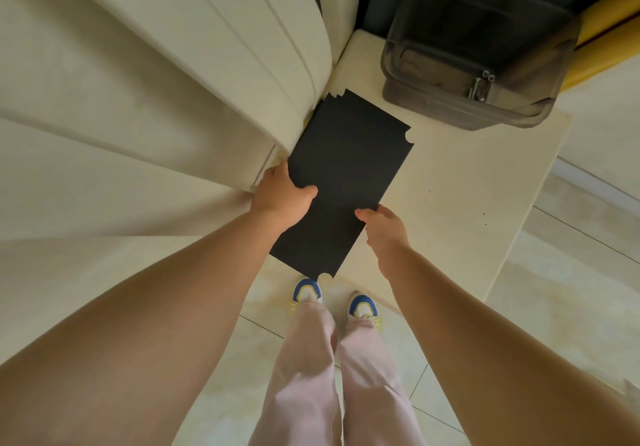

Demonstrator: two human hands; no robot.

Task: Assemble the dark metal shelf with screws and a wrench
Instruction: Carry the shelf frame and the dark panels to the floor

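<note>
At the far right corner of the cream table [450, 182] sits a smoky clear plastic bin [478, 54] holding a few screws [479, 87]. The dark shelf panel [343, 182] hangs over the near edge, long axis running away toward the far left. The left hand [282, 192] and right hand [382, 229] grip its long sides.

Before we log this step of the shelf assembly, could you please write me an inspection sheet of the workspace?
Surface: cream table, low, with a few dark specks.
Job's things: dark metal shelf panel, notched corners, far end over the table; a few screws in the translucent plastic bin; no wrench seen.
Clutter: nothing seen beyond the bin.
Grippers: left hand grips the panel's left edge; right hand holds its right edge.
Cables: nothing seen.
Surroundings: cream padded furniture on the left, pale tiled floor, a yellow roll behind the bin.
</note>
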